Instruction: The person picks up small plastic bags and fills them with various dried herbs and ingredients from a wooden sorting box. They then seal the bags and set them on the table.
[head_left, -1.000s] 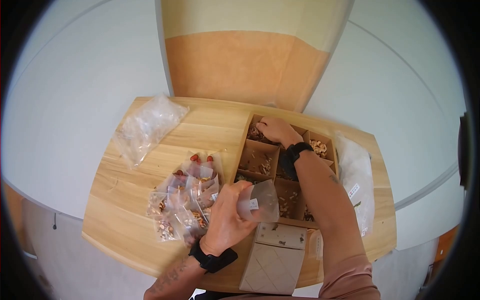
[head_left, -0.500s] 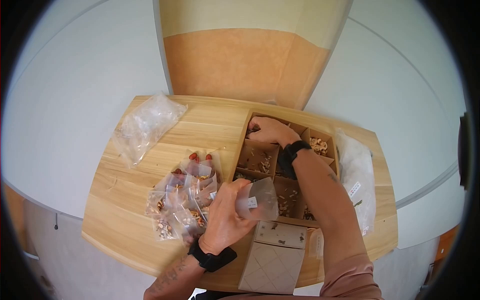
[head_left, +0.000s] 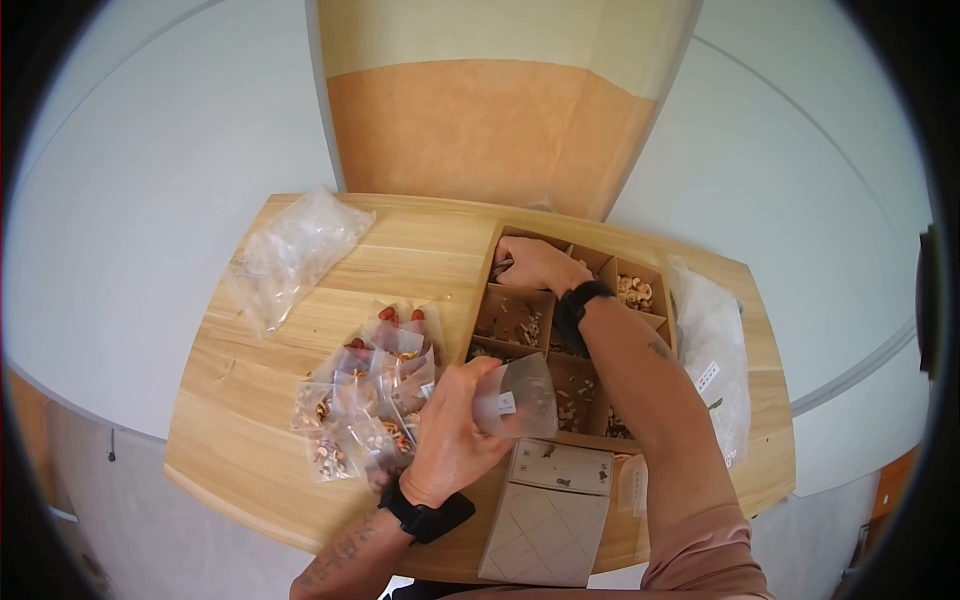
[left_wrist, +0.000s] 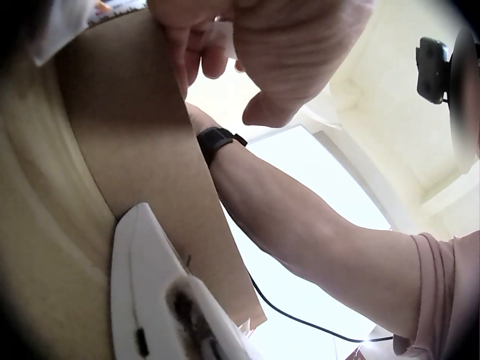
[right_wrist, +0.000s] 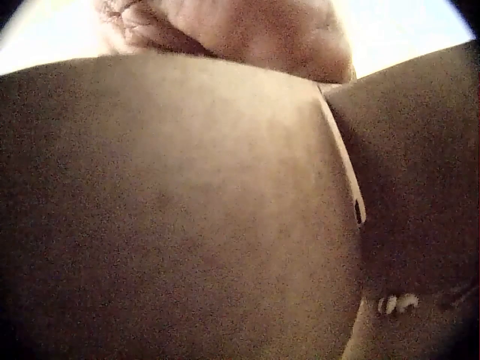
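Observation:
In the head view, my left hand (head_left: 457, 432) pinches a small translucent bag (head_left: 527, 392) with a white label, near the front left of a divided cardboard box (head_left: 482, 325). The bag's mouth faces right, toward the box. My right hand (head_left: 541, 264) reaches into the back left compartment, its fingers curled down around dark dried pieces (head_left: 503, 267), mostly hidden. Seen from the right wrist, the right hand (right_wrist: 240, 34) is above a cardboard divider (right_wrist: 187, 195). From the left wrist, the left hand (left_wrist: 304, 52) shows above the box's outer wall (left_wrist: 142, 127).
Several filled clear bags (head_left: 370, 395) lie left of the box. A large crumpled plastic bag (head_left: 300, 250) is at the back left, another plastic bag (head_left: 715, 350) right of the box. A white patterned case (head_left: 547, 515) lies in front. Sliced dried mushrooms (head_left: 636, 292) fill the back right compartment.
My right hand has shifted slightly left and forward toward me within the back left compartment, its fingers more curled. The left hand and its bag stay almost still.

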